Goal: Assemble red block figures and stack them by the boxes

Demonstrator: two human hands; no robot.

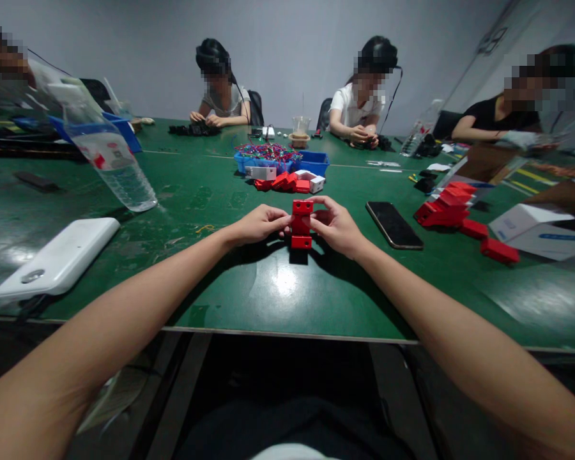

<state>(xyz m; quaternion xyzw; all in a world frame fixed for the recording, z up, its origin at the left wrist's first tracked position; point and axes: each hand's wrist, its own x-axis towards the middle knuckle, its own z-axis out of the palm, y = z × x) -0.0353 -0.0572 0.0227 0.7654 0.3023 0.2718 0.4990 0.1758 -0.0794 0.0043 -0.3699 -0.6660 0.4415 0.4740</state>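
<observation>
A red plastic block with small round holes is held upright just above the table between both hands. My left hand pinches its left side with thumb and fingers. From the right, my right hand grips the same block, its thumb on the near face and a finger at the upper edge. Beyond the hands lie several more red blocks and a white block. Behind them, a blue bin holds a tangle of coloured wires.
On the green table, a white power bank and a water bottle stand left. A phone, a heap of red blocks and a white carton lie right. Several people sit around the table.
</observation>
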